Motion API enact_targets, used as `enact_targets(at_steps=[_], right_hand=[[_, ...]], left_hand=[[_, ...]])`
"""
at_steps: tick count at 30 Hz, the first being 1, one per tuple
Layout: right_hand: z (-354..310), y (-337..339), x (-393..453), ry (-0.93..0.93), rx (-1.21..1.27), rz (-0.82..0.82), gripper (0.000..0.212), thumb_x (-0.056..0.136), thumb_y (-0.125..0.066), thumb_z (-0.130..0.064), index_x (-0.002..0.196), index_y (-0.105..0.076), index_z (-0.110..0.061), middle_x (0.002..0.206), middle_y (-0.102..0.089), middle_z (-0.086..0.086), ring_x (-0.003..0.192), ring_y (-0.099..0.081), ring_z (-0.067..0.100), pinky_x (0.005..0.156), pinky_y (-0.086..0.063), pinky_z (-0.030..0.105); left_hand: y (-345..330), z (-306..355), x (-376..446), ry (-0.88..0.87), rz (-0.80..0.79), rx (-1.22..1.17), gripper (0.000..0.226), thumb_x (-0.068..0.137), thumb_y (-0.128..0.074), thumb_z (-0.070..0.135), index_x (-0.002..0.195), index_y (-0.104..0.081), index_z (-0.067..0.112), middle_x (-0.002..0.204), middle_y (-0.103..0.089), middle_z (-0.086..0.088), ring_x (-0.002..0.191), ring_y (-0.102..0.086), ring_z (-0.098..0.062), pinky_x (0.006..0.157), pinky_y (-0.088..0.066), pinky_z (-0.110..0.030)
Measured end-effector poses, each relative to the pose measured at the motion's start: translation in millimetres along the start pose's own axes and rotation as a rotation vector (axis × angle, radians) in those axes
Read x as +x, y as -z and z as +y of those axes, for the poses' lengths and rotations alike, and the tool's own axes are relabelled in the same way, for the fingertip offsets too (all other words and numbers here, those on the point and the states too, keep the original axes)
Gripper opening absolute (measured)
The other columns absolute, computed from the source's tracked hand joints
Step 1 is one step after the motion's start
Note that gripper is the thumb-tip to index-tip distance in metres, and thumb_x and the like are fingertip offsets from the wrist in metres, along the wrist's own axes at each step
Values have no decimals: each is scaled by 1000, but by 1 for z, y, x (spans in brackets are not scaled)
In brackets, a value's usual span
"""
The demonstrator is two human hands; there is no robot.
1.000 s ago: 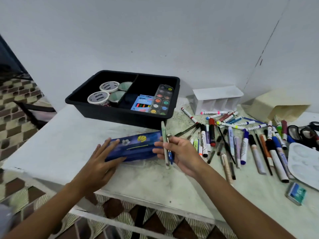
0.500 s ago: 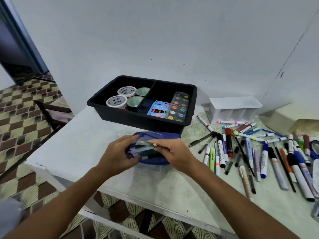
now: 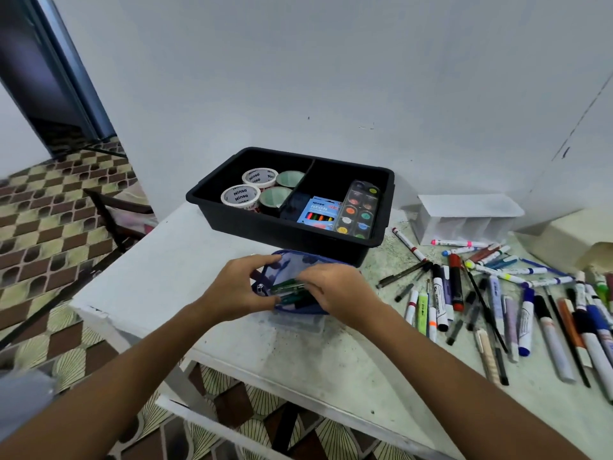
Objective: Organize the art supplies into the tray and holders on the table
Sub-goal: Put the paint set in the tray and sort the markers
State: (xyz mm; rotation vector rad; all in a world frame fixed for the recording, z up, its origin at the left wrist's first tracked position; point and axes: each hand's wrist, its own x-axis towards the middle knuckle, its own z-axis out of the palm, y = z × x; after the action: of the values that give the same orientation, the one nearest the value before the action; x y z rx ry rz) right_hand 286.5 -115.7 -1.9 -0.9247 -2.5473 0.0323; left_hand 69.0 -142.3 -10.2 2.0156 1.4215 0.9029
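Nearest the edge of the white table [image 3: 199, 277], the left hand [image 3: 232, 290] grips the open mouth of a blue fabric pencil pouch [image 3: 298, 263], fingers curled round its rim. The right hand [image 3: 338, 290] pinches green pens [image 3: 287, 287] at the pouch opening. To the right lies a loose spread of markers and pens [image 3: 497, 300]. Just behind the pouch sits a black plastic divided tray [image 3: 272, 227] containing tape rolls [image 3: 240, 195] and a watercolour palette [image 3: 358, 210]. Beyond, a white compartmented holder [image 3: 464, 217].
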Motion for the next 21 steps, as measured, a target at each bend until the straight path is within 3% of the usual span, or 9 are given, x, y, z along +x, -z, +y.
enact_targets(at_steps=[2,3,5,7,8,10,13,17,21], right_hand=[[3,12,-13,77,51,187,14,84,-62,-19,91,-72,-12,90,-68,3,83,-60,24,69,-51,34],[8,19,-21,73,41,170,18,81,-67,-26,95,-71,-15,101,-65,2,95,-56,23,78,-49,36],[25,29,-34,-61,-23,-90,40,75,-69,-41,111,-64,-24,135,-47,4,128,-36,25,101,-38,46],[41,29,-46,-146,-114,-283,50,74,-70,-41,122,-59,-27,151,-31,5,141,-21,28,108,-28,49],[44,26,-49,-113,-134,-273,46,74,-71,-34,118,-62,-25,147,-39,8,138,-33,31,103,-34,49],[49,19,-52,-25,-121,-129,22,74,-65,-22,94,-70,-17,116,-65,8,105,-63,31,82,-50,43],[52,26,-52,-89,29,16,9,81,-61,-11,81,-69,-16,86,-69,0,75,-65,19,68,-57,37],[58,48,-52,-458,438,51,36,85,-69,-3,88,-48,-33,85,-67,-2,69,-60,1,61,-52,21],[67,47,-57,-584,554,-67,41,84,-69,1,90,-46,-32,96,-67,4,84,-64,17,64,-54,25]], left_hand=[[2,-2,0,12,-14,-6,71,70,-86,14,133,-54,12,119,-62,4,92,-66,-15,65,-56,-16],[3,-2,-1,15,-23,-12,71,69,-87,18,133,-54,14,119,-61,6,94,-66,-16,66,-56,-17],[5,-2,-3,6,-46,-10,73,66,-85,30,131,-53,22,120,-59,12,97,-64,-15,67,-55,-15],[6,-1,-6,-14,-72,9,74,64,-81,36,130,-48,28,120,-55,17,100,-62,-12,70,-54,-13],[6,-1,-7,-29,-79,30,73,65,-79,35,129,-47,29,120,-54,18,100,-61,-11,71,-53,-11],[5,-1,-9,-65,-71,69,67,68,-76,29,128,-46,29,120,-53,16,100,-60,-11,73,-51,-9],[4,1,-9,-77,-8,29,55,74,-77,13,117,-48,31,114,-56,16,99,-60,-7,75,-50,-9],[4,7,-11,82,130,-167,54,77,-76,-2,108,-45,30,99,-62,5,89,-65,-13,71,-55,-17],[-8,4,-20,325,230,-532,44,76,-77,0,107,-52,20,103,-66,-10,95,-68,-27,75,-60,-31]])
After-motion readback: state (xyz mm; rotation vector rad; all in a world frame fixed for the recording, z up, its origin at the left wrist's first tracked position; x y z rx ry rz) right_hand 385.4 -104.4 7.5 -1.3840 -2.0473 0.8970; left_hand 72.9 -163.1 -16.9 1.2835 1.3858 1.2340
